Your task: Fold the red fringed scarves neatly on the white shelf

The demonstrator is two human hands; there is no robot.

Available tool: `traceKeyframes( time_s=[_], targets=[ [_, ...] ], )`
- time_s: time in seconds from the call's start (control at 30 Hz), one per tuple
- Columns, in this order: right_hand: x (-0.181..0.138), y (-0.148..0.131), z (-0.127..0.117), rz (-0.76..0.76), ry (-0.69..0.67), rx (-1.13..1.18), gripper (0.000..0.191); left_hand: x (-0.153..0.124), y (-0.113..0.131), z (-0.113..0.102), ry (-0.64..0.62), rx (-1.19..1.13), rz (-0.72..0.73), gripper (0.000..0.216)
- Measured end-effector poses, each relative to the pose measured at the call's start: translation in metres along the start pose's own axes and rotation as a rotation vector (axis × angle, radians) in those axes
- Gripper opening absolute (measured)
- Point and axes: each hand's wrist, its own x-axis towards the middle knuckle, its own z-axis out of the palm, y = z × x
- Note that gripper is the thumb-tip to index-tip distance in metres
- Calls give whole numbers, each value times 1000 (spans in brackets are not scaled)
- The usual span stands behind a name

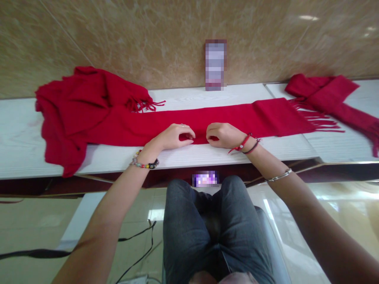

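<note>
A long red scarf (237, 116) lies across the white table, flat through its middle and right part. Its left part is a rumpled heap with fringe at the back; at the right end the fringe spreads over the tabletop. My left hand (176, 136), wearing a ring and a beaded bracelet, pinches the scarf's near edge, thumb and fingertips drawn close together. A short gap to the right, my right hand (223, 135) is curled with its fingertips on the same edge. The cloth between its fingers is mostly hidden.
Another red scarf (328, 92), loosely folded, lies at the right with one end by the front edge. A blurred upright object (215, 65) leans on the marbled wall (133, 39) behind the white table (124, 157). Black straps (35, 253) hang at lower left.
</note>
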Motion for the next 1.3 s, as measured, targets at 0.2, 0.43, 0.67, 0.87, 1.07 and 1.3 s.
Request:
traceKeyframes(
  time_s=[0.2, 0.43, 0.67, 0.87, 1.07, 1.3],
  targets=[
    [1, 2, 1, 26, 11, 37, 18, 1, 1, 0, -29, 25, 7, 23],
    [2, 5, 2, 23, 53, 98, 16, 4, 0, 4, -16, 125, 71, 20],
    [3, 8, 3, 7, 91, 138, 17, 4, 0, 4, 10, 78, 80, 21],
    [2, 8, 2, 12, 73, 150, 15, 3, -1, 4, 36, 78, 84, 20],
    [2, 3, 1, 54, 23, 94, 18, 3, -3, 5, 99, 131, 121, 20],
    [1, 5, 1, 57, 49, 69, 17, 0, -1, 4, 143, 135, 103, 18]
  ],
)
